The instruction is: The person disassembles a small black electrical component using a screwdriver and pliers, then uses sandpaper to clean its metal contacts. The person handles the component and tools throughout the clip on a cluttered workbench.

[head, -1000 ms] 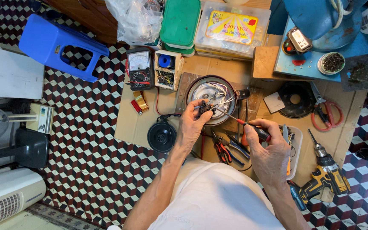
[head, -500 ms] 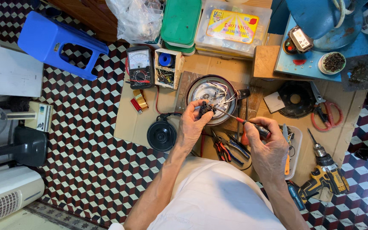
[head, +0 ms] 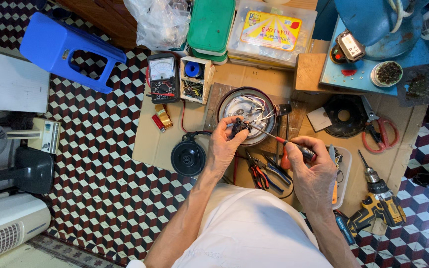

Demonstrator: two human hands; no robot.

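Note:
My left hand [head: 224, 146] pinches a small black part [head: 239, 126] with wires over the round metal appliance base [head: 234, 105], which lies on a wooden board. In my right hand [head: 311, 171] is a screwdriver [head: 294, 146] with a red and black handle; its thin shaft slants up left and its tip meets the black part. White and red wires run from the part into the open base. My white shirt fills the bottom of the view.
Pliers [head: 259, 174] and a black round cover [head: 188, 158] lie near my hands. An analog multimeter [head: 162, 77], red scissors [head: 379, 130], a black ring [head: 344, 115] and a yellow cordless drill [head: 378, 206] rest on cardboard. A blue stool [head: 63, 49] stands on the checkered floor.
Both hands stay at the round base. The screwdriver has shifted slightly in my right hand; the tip remains at the black part.

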